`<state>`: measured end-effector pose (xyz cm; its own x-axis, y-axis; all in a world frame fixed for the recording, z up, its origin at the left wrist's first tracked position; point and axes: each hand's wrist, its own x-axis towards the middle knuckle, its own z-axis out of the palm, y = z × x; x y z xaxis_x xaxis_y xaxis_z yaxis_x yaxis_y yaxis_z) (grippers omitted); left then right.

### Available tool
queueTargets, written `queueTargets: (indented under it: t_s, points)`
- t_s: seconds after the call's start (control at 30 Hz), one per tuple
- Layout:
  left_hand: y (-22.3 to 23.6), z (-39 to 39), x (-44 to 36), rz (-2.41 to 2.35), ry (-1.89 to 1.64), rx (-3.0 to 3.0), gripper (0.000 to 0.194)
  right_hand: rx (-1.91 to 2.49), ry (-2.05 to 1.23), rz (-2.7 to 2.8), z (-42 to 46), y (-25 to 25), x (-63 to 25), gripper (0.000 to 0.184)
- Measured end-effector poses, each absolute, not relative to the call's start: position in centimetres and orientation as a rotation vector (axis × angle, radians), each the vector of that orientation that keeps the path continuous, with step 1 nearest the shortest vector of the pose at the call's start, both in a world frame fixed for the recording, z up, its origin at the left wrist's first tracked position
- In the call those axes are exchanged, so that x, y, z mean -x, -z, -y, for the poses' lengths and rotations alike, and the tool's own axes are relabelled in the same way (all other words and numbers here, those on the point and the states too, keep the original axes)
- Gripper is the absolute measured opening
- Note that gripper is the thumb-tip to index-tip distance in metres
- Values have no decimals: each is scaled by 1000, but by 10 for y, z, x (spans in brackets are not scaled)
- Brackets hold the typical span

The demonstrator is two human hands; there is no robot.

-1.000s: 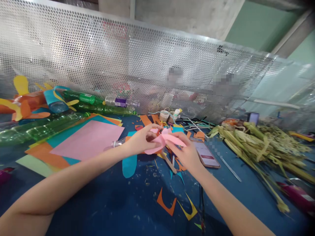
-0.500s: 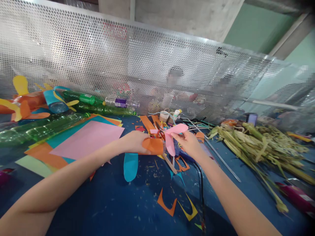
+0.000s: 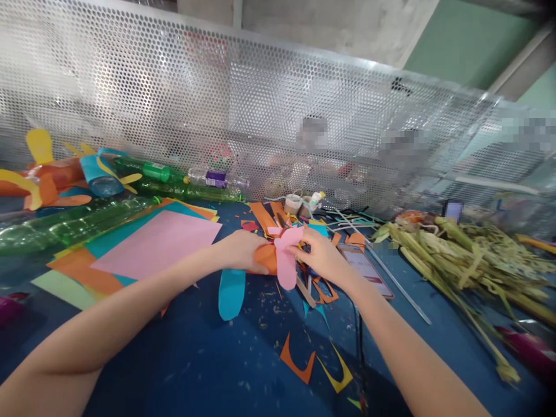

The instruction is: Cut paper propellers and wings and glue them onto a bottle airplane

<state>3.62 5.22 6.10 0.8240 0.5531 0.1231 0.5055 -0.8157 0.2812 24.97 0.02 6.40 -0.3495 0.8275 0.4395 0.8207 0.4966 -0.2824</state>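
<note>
The left hand grasps an orange-wrapped piece over a blue table, a blue paper flap jutting below it — the right hand pinches pink paper petals at the piece's right end. Stacked coloured paper lies to the left; a phone lies beside the right wrist.

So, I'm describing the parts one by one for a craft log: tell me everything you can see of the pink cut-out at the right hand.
The pink cut-out looks like matte paper or thin card, plain, with rounded lobes: one hangs downward, another angles up to the right. The right hand pinches it near its middle, above the blue table. It overlaps the end of the orange body held by the left hand; whether they touch is unclear.
</note>
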Motion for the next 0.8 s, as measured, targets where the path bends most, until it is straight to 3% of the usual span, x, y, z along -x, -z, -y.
queueTargets:
  t_s: [0.8]
  points:
    - [-61, -54, -36, -826, -237, -2745, 47, 1394, 6, 2190, -6, -53, -251, 10]
